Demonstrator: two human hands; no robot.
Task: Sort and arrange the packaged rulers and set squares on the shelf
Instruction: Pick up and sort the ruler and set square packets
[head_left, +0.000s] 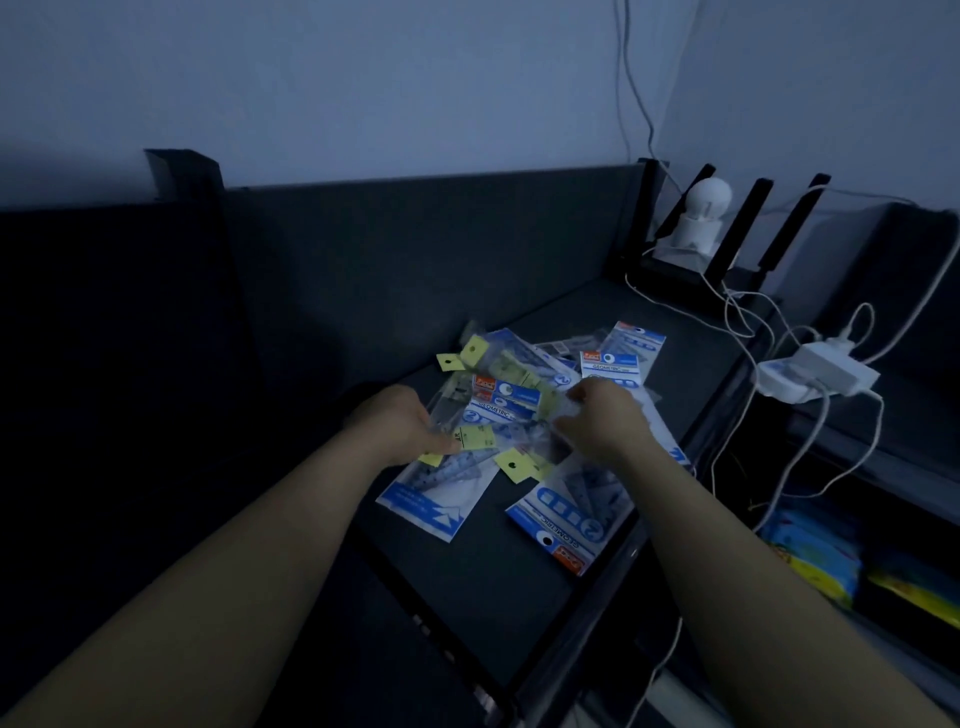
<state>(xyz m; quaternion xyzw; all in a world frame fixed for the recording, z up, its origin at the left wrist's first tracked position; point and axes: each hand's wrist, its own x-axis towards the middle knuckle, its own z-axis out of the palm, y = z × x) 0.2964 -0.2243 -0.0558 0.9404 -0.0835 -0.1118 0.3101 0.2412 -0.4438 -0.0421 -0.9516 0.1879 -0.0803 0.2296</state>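
A loose pile of packaged rulers and set squares (511, 402) lies on the dark shelf top (483, 582). Blue-and-white set-square packs (569, 525) fan out toward me, one (426, 499) at the front left. Clear ruler packs with yellow tags (474, 352) stick out at the back. My left hand (402, 423) rests on the pile's left side, fingers closed on a yellow-tagged ruler pack (475, 436). My right hand (602, 421) presses on the pile's right side, pinching a clear pack; what lies under it is hidden.
A white camera (698, 218) stands on a black router with upright antennas (743, 234) at the back right. White cables and a power strip (815, 376) hang at the right edge. Colourful packs (810, 561) sit on a lower shelf at right. The room is dim.
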